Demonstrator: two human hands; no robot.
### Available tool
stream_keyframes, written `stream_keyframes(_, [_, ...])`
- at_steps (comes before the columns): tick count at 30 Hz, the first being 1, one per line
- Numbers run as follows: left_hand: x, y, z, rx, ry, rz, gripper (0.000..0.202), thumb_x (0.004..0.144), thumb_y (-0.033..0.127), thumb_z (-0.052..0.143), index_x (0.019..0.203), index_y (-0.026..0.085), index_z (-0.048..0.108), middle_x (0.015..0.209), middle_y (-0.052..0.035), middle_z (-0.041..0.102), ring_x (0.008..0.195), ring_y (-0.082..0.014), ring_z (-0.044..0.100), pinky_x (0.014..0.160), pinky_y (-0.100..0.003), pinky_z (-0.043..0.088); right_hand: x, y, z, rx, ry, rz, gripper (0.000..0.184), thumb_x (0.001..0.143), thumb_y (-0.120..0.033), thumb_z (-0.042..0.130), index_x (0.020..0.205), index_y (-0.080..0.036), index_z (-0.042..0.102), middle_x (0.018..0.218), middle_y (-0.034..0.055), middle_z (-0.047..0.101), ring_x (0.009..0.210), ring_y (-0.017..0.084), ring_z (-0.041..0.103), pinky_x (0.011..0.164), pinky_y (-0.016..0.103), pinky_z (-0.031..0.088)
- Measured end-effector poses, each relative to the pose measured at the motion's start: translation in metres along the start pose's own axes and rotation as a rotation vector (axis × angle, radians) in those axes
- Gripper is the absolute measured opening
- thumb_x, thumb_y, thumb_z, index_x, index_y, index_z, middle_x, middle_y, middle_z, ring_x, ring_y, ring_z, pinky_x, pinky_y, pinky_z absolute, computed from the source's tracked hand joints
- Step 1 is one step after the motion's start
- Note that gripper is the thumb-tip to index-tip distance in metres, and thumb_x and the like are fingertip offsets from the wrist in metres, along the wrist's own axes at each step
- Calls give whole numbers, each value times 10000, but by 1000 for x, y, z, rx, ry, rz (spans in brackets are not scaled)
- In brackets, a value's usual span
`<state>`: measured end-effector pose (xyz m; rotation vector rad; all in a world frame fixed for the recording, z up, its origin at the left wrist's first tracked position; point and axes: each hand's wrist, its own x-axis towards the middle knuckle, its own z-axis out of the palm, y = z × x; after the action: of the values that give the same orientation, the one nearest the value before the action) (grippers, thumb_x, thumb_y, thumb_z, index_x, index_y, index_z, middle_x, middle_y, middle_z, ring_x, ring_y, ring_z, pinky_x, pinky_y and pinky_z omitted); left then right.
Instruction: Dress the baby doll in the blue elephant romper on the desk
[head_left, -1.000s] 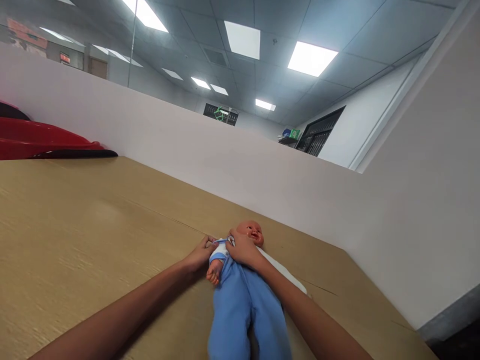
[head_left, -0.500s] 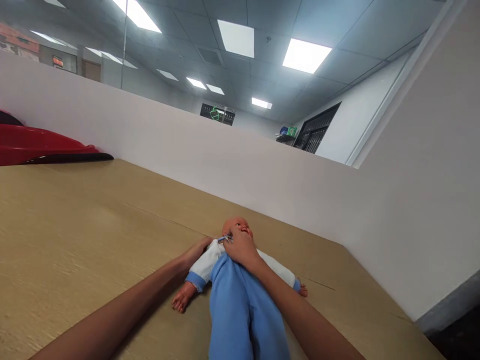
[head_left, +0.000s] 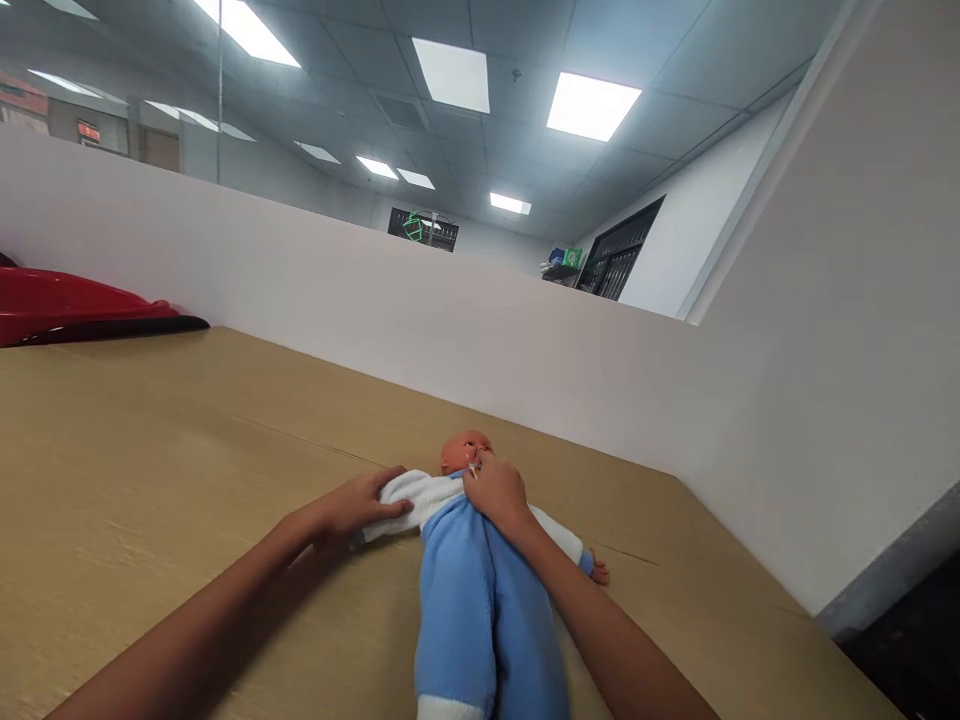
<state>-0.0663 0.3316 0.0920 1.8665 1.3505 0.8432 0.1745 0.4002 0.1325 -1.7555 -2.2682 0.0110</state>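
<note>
A baby doll [head_left: 466, 453] lies on its back on a tan tabletop, its head towards the wall. It wears a one-piece outfit with blue legs [head_left: 459, 600] and white sleeves with blue cuffs. My left hand [head_left: 360, 503] is around the doll's white sleeve [head_left: 416, 495], thumb on the near side and fingers on the far side. At the neck, my right hand [head_left: 497, 490] pinches the outfit's front at the collar, with a small pale bit showing by the fingertips. That hand covers part of the doll's chin and chest. The doll's other arm [head_left: 562, 540] stretches out to the right.
The tan tabletop [head_left: 225, 450] meets a low white wall [head_left: 375, 290] with glass above it. A red and black plastic object [head_left: 82, 300] stands at the far left. To the right, a pale wall [head_left: 847, 350] rises beside the table edge.
My left hand has moved from beside the doll's shoulder outward onto its sleeve, now covering the doll's hand on that side. My right hand stays at the collar, slightly shifted.
</note>
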Motion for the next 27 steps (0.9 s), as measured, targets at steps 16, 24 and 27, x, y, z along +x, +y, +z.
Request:
stream_keyframes(16, [8,-18,12,453,377,334,449,986,479,544,1333,199,597,1364,-156,658,1295,-366,575,1128,-558,430,-56,130,-34,520,-397,-245,568,952,-732,509,1013,-195,686,923,48,709,859,228,623,753,328,482])
stream_keyframes(24, [29,84,75,223,151,471,246,1056,416,495,1156,257,655,1284,-106,679,1245,-310,581,1097,-457,435,-112,153,27,1043,-90,-87,344,892,-608,690,943,-274,626,849,-10,576,851,216,559,825,328,478])
stream_keyframes(27, [53,106,105,301,4,490,226,1000,404,577,1131,261,694,1233,-115,706,1207,-337,600,1053,-482,448,-105,147,60,1467,39,-1,340,774,-562,745,896,-279,601,928,16,622,948,260,613,924,384,511])
